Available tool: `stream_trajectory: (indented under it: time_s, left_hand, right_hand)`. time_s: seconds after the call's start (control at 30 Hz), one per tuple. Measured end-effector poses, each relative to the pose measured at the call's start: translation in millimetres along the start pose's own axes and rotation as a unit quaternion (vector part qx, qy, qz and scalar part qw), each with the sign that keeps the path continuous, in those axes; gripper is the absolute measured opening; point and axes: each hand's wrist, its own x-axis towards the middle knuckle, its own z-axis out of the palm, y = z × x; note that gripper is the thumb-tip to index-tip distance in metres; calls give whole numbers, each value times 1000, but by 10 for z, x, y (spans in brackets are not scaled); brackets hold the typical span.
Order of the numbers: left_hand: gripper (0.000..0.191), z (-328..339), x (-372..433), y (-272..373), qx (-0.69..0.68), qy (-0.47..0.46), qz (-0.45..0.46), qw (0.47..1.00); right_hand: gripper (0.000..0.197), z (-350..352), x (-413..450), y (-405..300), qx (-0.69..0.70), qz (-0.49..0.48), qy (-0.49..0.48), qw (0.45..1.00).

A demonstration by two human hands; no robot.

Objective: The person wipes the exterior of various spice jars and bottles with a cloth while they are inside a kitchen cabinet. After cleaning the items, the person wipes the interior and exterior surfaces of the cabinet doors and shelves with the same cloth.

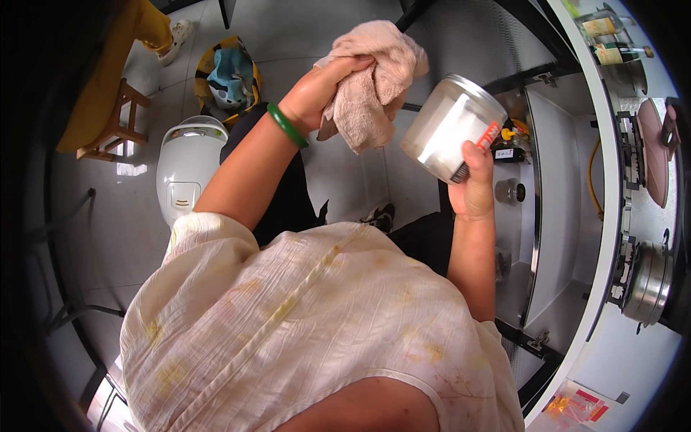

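Observation:
A bunched beige terry cloth [372,86] is gripped in my left hand [318,92], which wears a green bangle [287,126] at the wrist. To its right, my right hand [474,183] holds a clear jar [451,127] with a silver metal rim or lid, tilted, my thumb on its side. The jar bears a red label with writing. A gap separates the cloth from the jar. Whether the jar has anything in it, I cannot tell.
An open cabinet on the right holds a small jar [509,191] and bottles. Above it, the counter carries a stove, a steel pot [648,283] and a pink pan [654,154]. On the left floor stand a white appliance [189,167], a yellow bag [202,75] and a wooden stool [121,119]. Another person's foot [177,43] shows behind.

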Motion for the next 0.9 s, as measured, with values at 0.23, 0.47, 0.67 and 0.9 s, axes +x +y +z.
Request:
stream_trajectory:
  time_s: [0.23,0.47,0.67,0.9]
  left_hand:
    - [66,851,-84,-613,386,79,359,846]
    - [45,586,85,-342,166,-46,128,977]
    - [36,592,89,-342,56,-56,85,993]
    - [35,403,-5,-40,116,-15,127,985]
  right_hand:
    - [64,160,89,318,-289,-185,73,936]
    - [58,167,-158,214,79,34,46,995]
    - [80,187,-160,216,390,93,-97,911]
    - [93,233,-114,167,90,95,-123,984]
